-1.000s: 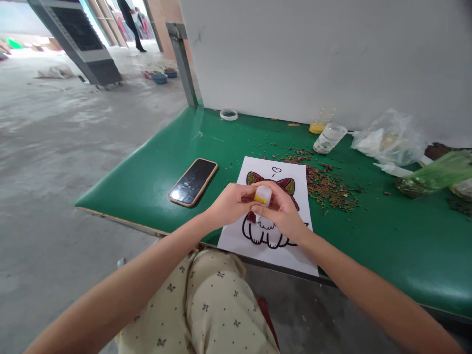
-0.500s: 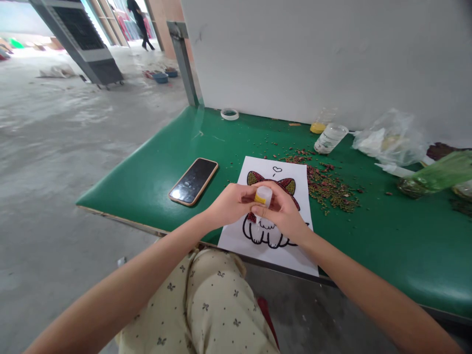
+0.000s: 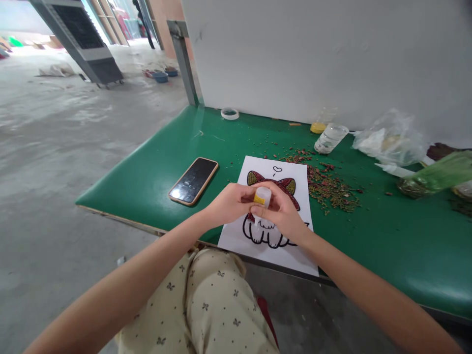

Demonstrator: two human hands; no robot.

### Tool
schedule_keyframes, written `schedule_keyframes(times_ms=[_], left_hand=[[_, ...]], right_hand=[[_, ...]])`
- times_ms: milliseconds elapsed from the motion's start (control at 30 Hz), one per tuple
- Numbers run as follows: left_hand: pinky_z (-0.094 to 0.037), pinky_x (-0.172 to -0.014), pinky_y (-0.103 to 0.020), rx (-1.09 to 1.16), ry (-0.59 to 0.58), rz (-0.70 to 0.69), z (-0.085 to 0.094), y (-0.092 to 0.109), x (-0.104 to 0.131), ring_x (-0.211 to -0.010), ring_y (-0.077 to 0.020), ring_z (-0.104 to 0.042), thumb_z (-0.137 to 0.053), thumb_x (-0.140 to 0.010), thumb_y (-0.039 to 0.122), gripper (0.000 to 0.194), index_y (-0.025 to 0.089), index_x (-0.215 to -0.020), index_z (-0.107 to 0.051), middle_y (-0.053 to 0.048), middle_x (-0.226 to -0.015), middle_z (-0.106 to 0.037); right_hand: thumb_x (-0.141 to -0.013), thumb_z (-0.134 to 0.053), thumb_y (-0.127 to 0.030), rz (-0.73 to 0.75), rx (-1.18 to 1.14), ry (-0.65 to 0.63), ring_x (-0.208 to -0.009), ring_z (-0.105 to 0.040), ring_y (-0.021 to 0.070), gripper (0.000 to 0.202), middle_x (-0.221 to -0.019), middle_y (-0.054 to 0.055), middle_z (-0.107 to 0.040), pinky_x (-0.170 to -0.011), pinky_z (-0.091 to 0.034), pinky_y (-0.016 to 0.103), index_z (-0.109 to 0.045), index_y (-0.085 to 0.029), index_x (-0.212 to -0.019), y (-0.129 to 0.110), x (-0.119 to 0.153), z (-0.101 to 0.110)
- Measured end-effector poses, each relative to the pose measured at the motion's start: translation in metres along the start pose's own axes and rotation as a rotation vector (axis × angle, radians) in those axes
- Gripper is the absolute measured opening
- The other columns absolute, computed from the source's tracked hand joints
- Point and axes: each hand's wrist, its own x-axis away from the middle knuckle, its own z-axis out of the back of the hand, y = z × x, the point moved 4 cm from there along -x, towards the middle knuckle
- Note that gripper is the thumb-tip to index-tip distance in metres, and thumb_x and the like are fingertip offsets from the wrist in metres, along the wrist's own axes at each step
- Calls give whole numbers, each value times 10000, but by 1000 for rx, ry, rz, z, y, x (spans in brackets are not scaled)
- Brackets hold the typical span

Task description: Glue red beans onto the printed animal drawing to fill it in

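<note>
A small white bottle with a yellow label is held upside down over a paper sheet. My left hand and my right hand are both closed around it, fingertips meeting at its sides. The sheet carries a black-outlined cat drawing, whose ears and head are partly filled with red and green grains. Its legs are plain white. My hands hide the middle of the cat. Loose red and green grains lie beside the sheet on the right.
A phone lies left of the sheet on the green table. Behind are a white ring, a clear cup and a plastic bag. A green bag lies at the right. A person stands far back.
The bottle has tilted slightly between my hands, which are almost where they were. The person far back has moved partly behind the door frame.
</note>
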Motion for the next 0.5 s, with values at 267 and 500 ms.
schedule_keyframes(times_ms=[267, 500], left_hand=[[-417, -575, -219, -68, -29, 2, 3, 0, 0, -637, -114, -527, -547, -708, 167, 105, 117, -731, -637, 15, -661, -600], [-414, -601, -227, -87, -48, -9, 6, 2, 1, -655, -113, -521, -535, -718, 162, 143, 105, -778, -651, 4, -694, -606]], right_hand=[[-695, -728, -319, 20, -41, 2, -802, -559, 154, 396, -898, -6, -569, -710, -480, 306, -520, -258, -1027, 2, -1, -4], [-705, -716, -358, 29, -38, -11, -840, -577, 170, 405, -915, 0, -575, -732, -492, 330, -505, -261, -1037, 3, -3, -5]])
